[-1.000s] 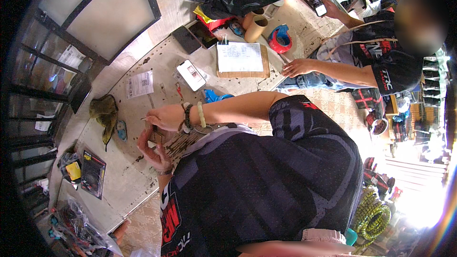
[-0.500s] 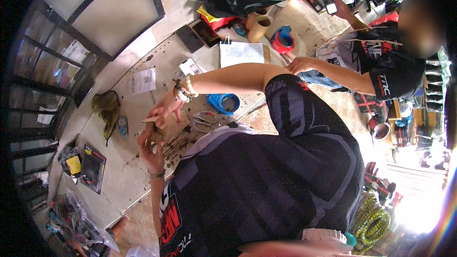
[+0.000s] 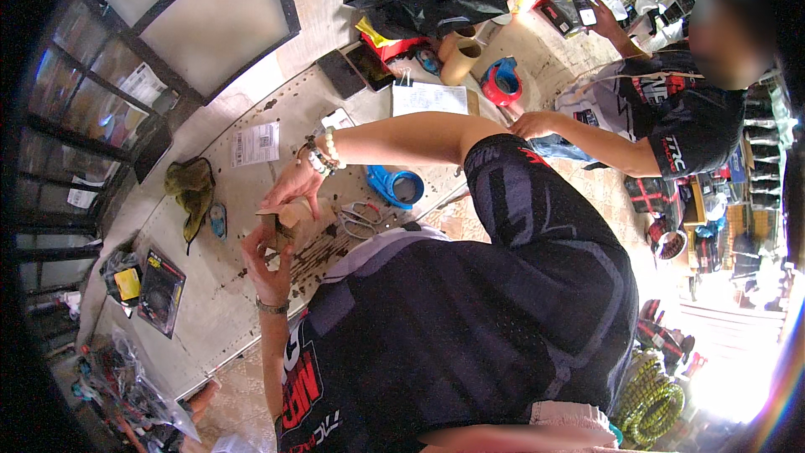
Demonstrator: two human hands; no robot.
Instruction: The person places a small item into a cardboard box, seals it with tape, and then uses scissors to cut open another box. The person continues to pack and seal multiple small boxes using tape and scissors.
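**Loose hold on a small piece leaves room for a slip**

Seen from the head camera, a person's right hand (image 3: 293,183), beads at its wrist, bends over a small tan piece (image 3: 293,213), fingers and thumb apparently closed on it. The piece sits between the two hands, over a worn patch (image 3: 317,250) of tabletop. Just across from it, the left hand (image 3: 270,275) curves half open, thumb apart from fingers; whether it has hold of the piece's near edge cannot be told.

The piece could twist or drop: it is small, and the left hand's loose curl may give it little support. Scissors (image 3: 360,220) lie near the right thumb, with a blue ring (image 3: 379,179) just beyond; a backward sweep of the right forearm (image 3: 402,136) could knock either. A white phone (image 3: 340,120), partly hidden behind that forearm, could be nudged the same way. An olive pouch (image 3: 191,191), beyond the left fingertips and well apart, looks safer.
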